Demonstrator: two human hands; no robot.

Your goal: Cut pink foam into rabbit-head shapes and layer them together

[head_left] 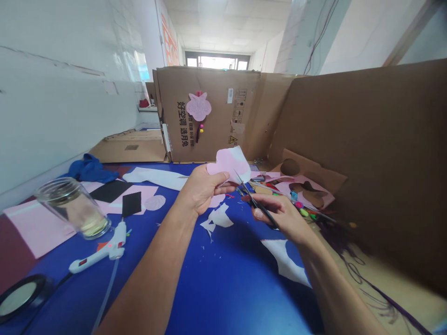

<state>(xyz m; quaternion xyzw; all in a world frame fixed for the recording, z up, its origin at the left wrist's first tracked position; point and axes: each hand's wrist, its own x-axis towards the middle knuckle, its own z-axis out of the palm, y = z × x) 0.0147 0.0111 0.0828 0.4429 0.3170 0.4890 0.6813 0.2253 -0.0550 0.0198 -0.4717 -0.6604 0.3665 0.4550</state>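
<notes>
My left hand (206,186) is closed on a pink and white felt-like piece (228,163) with a scalloped edge, held up above the blue table. Wrapped round the handles of a pair of scissors (260,204) is my right hand (277,211). The blades point up and left and meet the lower right part of the pink piece. Below the hands lie a ragged white scrap (218,216) and, farther right, a curved white offcut (284,260) partly behind my right forearm. Another pink piece (217,200) lies partly hidden beneath my left hand.
Leftward are a glass jar (75,209), a white glue gun (104,249) with its cord, a tape roll (21,298), black squares (132,203) and pink sheets. Cardboard walls (213,130) stand behind and right; a pink flower-like shape (199,107) hangs there. Craft scraps (307,190) crowd the right.
</notes>
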